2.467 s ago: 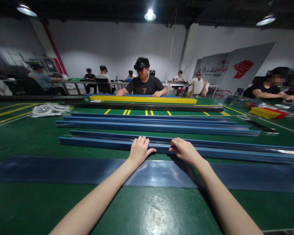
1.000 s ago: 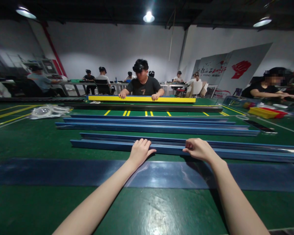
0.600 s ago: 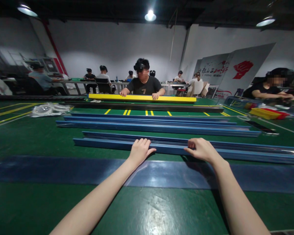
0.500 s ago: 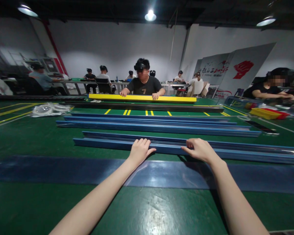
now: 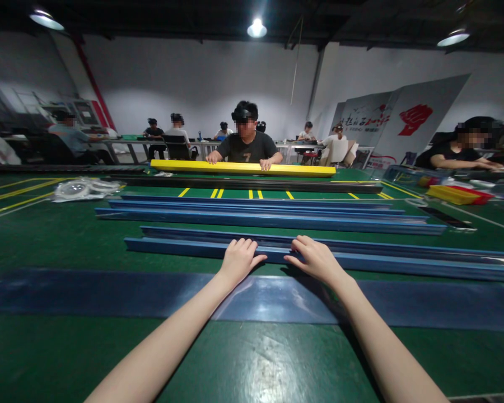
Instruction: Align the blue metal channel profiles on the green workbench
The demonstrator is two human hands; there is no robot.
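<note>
A long blue channel (image 5: 172, 246) lies across the green table (image 5: 67, 235). My left hand (image 5: 240, 258) grips its near wall, fingers curled over the edge and thumb on the near side. To its right, my right hand (image 5: 313, 256) holds the same wall in a similar way, with a short gap between the two hands. The fingertips of both hands are partly hidden inside the channel. Nearer to me, a flat bluish clear strip (image 5: 109, 294) lies under my forearms.
More blue channels (image 5: 277, 218) lie beyond, then a dark bar (image 5: 243, 183). Across the table a person holds a yellow bar (image 5: 235, 167). Plastic-wrapped rolls (image 5: 78, 189) sit left; a phone-like dark object (image 5: 447, 218) and yellow tray (image 5: 453, 194) are right.
My right hand has moved left along the channel, closer to my left hand. My left hand and the channel look nearly unchanged.
</note>
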